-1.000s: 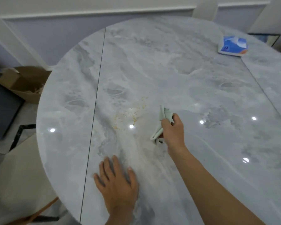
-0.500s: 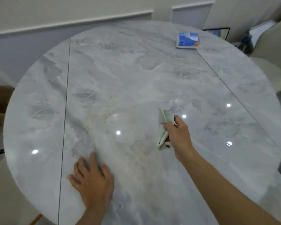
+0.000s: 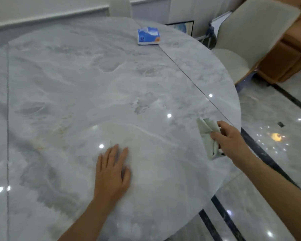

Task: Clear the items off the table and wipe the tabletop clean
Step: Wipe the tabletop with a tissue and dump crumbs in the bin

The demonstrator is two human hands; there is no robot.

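Cloth point(image 3: 208, 136), bunched in the right hand point(image 3: 231, 141) with fingers curled round it, hangs at the tabletop's point(image 3: 76, 84) three o'clock edge (probably carrying crumbs off). At six the left hand point(image 3: 111, 173) lies flat, fingers straight, bracing. The tissue pack point(image 3: 148, 36) waits at one o'clock.

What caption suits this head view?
Right hand grips a cloth near the edge of the marble table, left hand rests flat, blue tissue pack beyond.
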